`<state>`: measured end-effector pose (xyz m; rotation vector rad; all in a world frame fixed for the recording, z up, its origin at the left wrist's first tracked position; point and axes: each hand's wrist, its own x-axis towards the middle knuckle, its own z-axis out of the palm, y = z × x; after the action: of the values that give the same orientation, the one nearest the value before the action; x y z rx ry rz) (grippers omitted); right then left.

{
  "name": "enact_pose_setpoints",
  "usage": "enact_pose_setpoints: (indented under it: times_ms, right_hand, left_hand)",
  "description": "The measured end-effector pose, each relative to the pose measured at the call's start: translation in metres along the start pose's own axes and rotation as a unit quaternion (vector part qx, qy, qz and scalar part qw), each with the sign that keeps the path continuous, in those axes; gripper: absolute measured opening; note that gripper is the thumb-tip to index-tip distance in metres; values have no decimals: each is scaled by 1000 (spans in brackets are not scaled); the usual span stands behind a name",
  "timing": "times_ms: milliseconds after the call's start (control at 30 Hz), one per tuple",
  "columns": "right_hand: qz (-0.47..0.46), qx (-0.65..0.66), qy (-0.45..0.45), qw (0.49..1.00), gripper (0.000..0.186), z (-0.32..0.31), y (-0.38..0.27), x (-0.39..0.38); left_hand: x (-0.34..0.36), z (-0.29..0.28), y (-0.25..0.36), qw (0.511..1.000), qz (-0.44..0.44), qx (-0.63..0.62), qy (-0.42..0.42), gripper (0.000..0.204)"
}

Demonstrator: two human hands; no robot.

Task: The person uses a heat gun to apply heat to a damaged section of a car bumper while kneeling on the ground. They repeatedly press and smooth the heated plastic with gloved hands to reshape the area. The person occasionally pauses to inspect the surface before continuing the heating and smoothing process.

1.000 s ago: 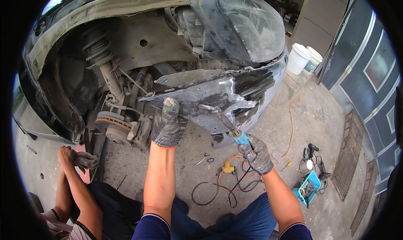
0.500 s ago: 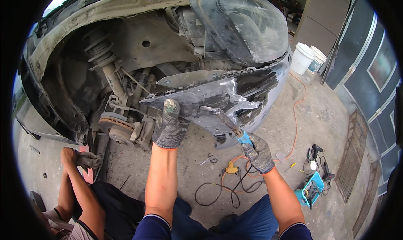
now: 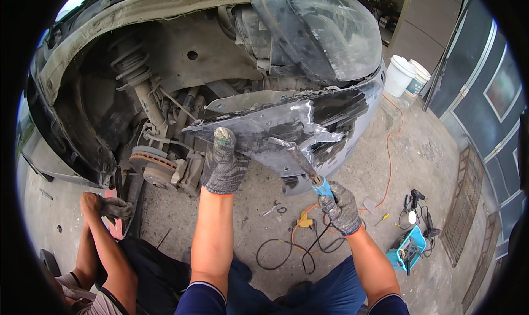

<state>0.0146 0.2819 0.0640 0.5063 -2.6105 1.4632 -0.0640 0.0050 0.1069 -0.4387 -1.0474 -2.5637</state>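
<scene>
Both closed — right grip [image 3: 340, 209] wrapped round the blue-handled tool [image 3: 301, 161], left grip [image 3: 225, 170] pinching the bumper [image 3: 269, 128] edge, thumb in front.

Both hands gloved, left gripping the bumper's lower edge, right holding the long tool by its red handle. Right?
One fix: the handle is blue, not red, as the head view shows. The rest stands: both hands gloved, left hand gripping the bumper's lower edge, right hand holding the long tool.
</scene>
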Motion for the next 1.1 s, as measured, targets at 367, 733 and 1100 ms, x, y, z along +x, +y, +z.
enact_pose_setpoints:
  times_ms: [367,733,1100]
  right_hand:
    - [-22,26,30,999,40,6,6,5]
    - [10,48,0,999,41,6,-13,-2]
    - [3,0,2,1000,47,12,-10,-5]
  left_hand:
    - [1,-7,1,997,-26,-49,-48,69]
    - [-1,-7,5,997,-52,-27,-42,77]
    - [0,-9,-2,999,-31,-38,0,66]
